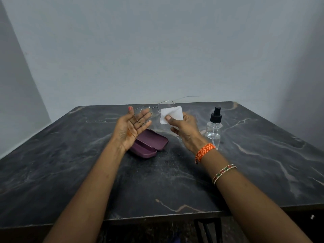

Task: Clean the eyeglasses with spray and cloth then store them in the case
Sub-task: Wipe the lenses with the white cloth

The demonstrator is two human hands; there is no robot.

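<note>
Wiping looks under way, storing not begun: above the bench's point(175, 181) middle the left hand point(130, 128) grasps the eyeglasses point(154, 109), the right hand point(184, 128) pinches the cloth point(172, 114) against one lens, and the case point(150, 143) lies open beneath.

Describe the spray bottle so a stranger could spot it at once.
On the dark marbled table, look just beyond the right hand. The spray bottle stands upright there, the only clear thing with a black pump top, unlike the flat purple case.
</note>
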